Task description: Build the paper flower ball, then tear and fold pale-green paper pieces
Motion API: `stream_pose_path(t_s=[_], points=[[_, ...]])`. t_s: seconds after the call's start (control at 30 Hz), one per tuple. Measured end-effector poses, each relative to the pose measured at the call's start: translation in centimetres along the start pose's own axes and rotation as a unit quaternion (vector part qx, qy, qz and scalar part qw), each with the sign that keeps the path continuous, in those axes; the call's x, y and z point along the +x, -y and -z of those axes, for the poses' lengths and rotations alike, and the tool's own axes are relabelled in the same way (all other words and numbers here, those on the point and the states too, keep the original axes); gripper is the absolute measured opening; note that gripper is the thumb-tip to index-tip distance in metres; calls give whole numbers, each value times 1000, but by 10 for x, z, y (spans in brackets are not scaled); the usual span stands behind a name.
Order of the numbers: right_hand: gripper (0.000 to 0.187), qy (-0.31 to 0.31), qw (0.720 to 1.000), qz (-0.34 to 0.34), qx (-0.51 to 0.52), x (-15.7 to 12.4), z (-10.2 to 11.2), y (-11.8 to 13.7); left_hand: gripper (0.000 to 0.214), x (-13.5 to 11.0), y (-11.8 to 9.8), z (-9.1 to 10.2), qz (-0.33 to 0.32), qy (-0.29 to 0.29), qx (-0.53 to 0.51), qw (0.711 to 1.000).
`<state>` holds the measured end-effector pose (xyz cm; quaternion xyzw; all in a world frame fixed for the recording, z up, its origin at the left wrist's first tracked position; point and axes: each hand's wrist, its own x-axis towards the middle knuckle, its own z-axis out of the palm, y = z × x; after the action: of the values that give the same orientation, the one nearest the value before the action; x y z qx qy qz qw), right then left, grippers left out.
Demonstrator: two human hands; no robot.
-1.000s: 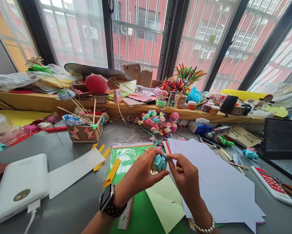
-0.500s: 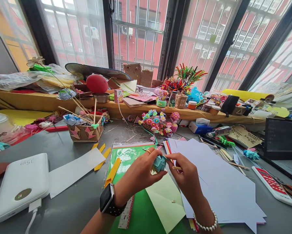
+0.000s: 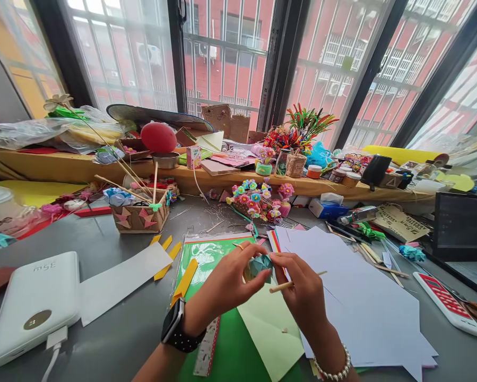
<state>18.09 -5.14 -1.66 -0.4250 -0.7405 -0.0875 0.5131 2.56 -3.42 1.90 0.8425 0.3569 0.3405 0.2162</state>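
Observation:
My left hand (image 3: 230, 276), with a watch on the wrist, is closed around a teal folded-paper piece (image 3: 261, 263) with pointed facets. My right hand (image 3: 304, 284) is closed too, with a thin wooden stick (image 3: 281, 287) held across its fingers. The right thumb and index finger touch the right side of the paper piece; whether they pinch its edge is hard to see. Below both hands lie a pale green paper sheet (image 3: 272, 329) and a green plastic folder (image 3: 236, 353). A patterned ruler (image 3: 207, 347) rests on the folder.
White paper (image 3: 365, 297) is stacked to the right, beside a calculator (image 3: 449, 303). A power bank (image 3: 33, 307) and a white strip (image 3: 122, 282) lie left, near yellow folded strips (image 3: 185, 278). Behind are a cardboard basket (image 3: 138, 220), crochet flowers (image 3: 254, 199) and a crowded ledge (image 3: 206, 183).
The stick has turned in my right hand and more of it shows, lying across the fingers. My right fingertips have shifted slightly on the paper piece, which my left hand still holds.

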Motion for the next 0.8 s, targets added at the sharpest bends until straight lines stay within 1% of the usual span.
stream_pose_path(t_s=[0.2, 0.43, 0.53, 0.63, 0.73, 0.8], points=[[22, 31, 999, -24, 18, 3, 5, 0, 21, 1, 2, -3, 1, -15, 18, 1000], [20, 59, 997, -36, 18, 4, 5, -1, 22, 0, 3, -6, -5, -9, 96, 995], [20, 54, 998, -31, 8, 4, 5, 0, 22, -1, 1, -7, -11, -5, 110, 994], [19, 38, 999, -15, -33, 3, 3, 1, 22, -2, -1, -8, -10, -4, 107, 994], [19, 24, 997, -2, -75, 2, 2, 2, 26, -2, -1, -6, -13, 5, 84, 996], [19, 17, 997, -9, -68, 1, 2, 2, 29, -1, -1, -4, -20, 12, 58, 998]])
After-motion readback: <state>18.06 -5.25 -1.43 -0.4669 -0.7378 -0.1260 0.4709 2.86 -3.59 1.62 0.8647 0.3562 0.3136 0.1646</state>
